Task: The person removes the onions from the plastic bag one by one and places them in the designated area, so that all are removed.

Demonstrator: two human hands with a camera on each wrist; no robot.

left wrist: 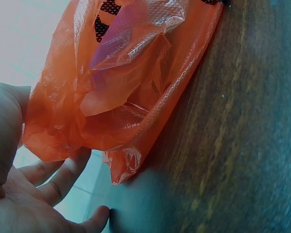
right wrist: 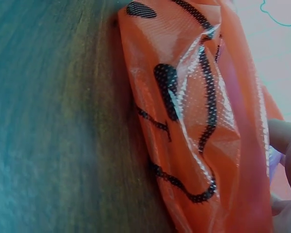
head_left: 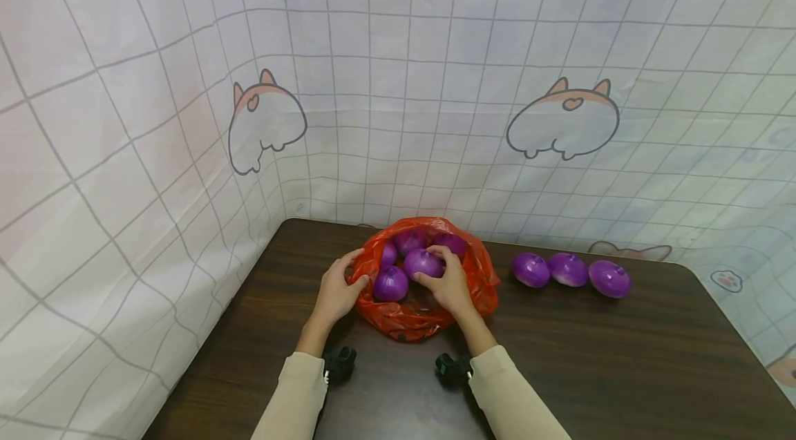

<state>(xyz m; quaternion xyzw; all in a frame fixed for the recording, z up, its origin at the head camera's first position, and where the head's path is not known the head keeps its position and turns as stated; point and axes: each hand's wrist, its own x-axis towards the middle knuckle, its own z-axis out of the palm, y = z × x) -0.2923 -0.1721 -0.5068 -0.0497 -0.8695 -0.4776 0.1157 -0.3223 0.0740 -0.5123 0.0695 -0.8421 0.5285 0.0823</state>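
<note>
A red plastic bag (head_left: 398, 319) with black printing stands open-mouthed on the table, holding several purple onions. My left hand (head_left: 336, 293) grips the bag's left rim between thumb and fingers; in the left wrist view the thin plastic (left wrist: 58, 126) lies between them. Inside the bag's mouth, my right hand (head_left: 452, 286) has its thumb and fingers around one onion (head_left: 423, 263). Another onion (head_left: 391, 284) sits just left of it, and more lie behind. The bag's side (right wrist: 194, 121) hides most of the right hand in the right wrist view.
Three purple onions (head_left: 568, 269) lie in a row on the dark wooden table (head_left: 591, 364), right of the bag. A white gridded cloth (head_left: 398, 115) with cartoon animals hangs behind the table and along its left side.
</note>
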